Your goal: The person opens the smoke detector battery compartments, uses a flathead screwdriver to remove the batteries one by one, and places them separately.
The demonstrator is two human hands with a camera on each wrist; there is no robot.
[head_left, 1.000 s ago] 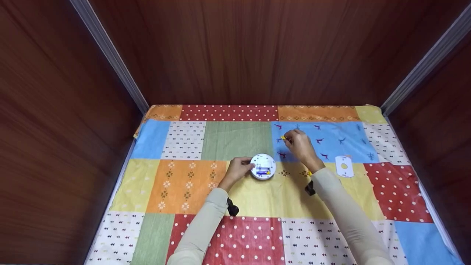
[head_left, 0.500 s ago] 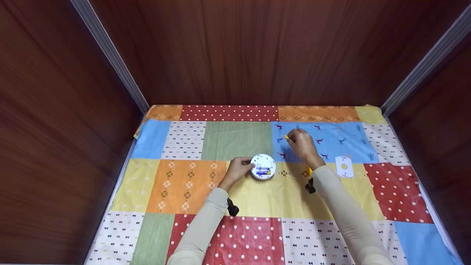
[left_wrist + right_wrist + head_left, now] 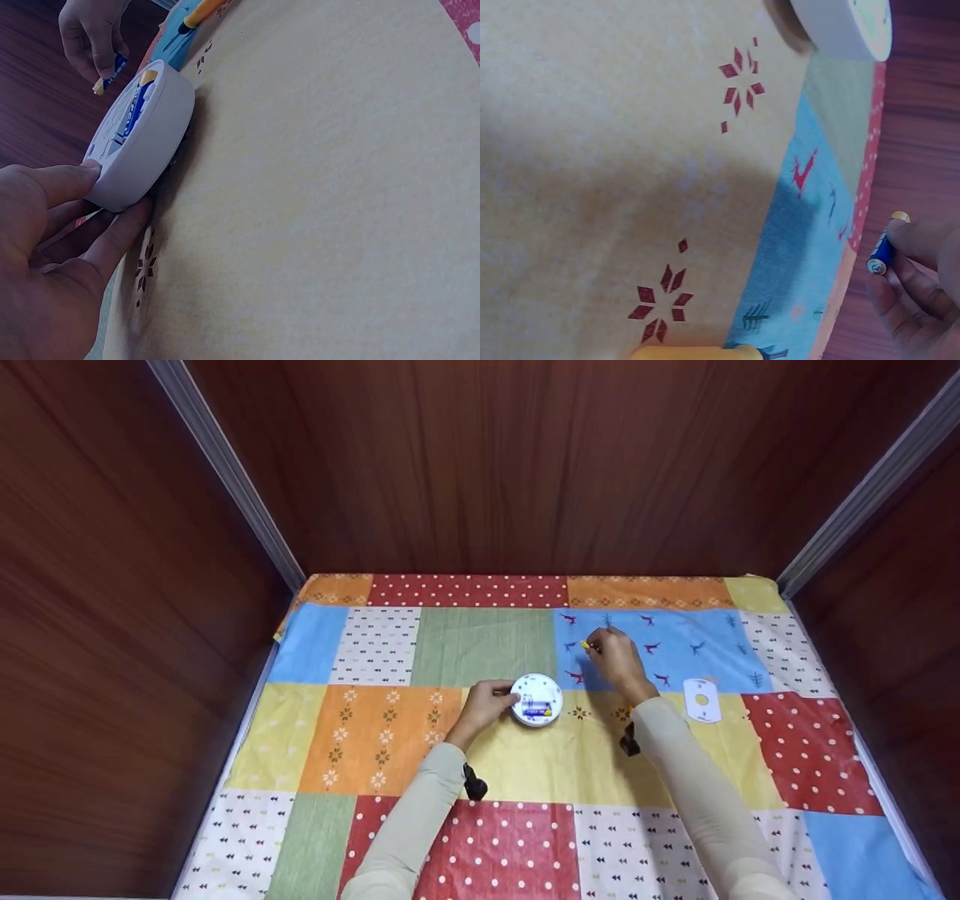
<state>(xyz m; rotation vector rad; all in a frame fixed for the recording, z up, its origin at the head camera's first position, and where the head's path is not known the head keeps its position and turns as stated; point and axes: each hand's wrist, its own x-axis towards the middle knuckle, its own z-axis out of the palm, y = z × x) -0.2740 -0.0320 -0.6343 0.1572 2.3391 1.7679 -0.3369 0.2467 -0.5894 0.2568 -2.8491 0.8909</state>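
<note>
My left hand (image 3: 484, 708) grips the rim of a round white smoke detector (image 3: 535, 687), thumb on the top edge and fingers underneath. In the left wrist view the detector is tilted, its battery side showing. A blue and yellow battery (image 3: 137, 105) lies in the detector's compartment, with an open slot beside it. Up and to the right of the detector, my right hand (image 3: 616, 660) pinches a second blue and yellow battery (image 3: 885, 246) between thumb and fingers, above the blue patch of the cloth.
A white mounting plate (image 3: 702, 712) with a round centre hole lies to the right. Under my right wrist is a yellow-handled tool (image 3: 694, 353) with a dark end, partly hidden. A patchwork cloth (image 3: 487, 645) covers the table, and brown wood-grain panels (image 3: 480, 472) enclose it.
My right hand has shifted slightly right and then a little nearer, and the battery's angle between its fingers has changed. The left hand and smoke detector have stayed in place.
</note>
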